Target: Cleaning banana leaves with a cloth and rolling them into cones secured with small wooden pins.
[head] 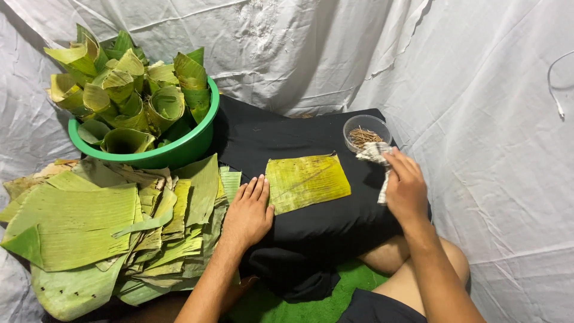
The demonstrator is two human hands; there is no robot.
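A cut banana leaf (307, 181) is pinned flat on the black cloth (281, 137) by the left hand (248, 212), fingers extended; a rag (376, 157) is clutched in the right hand (405, 188) near the cloth's right edge.

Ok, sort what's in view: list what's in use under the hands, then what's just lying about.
In use:
left hand flat beside the leaf piece
right hand holding a checked cloth
black cloth underneath

Lying about:
clear bowl of thin sticks
green basin of leaf cones
stack of cut leaves
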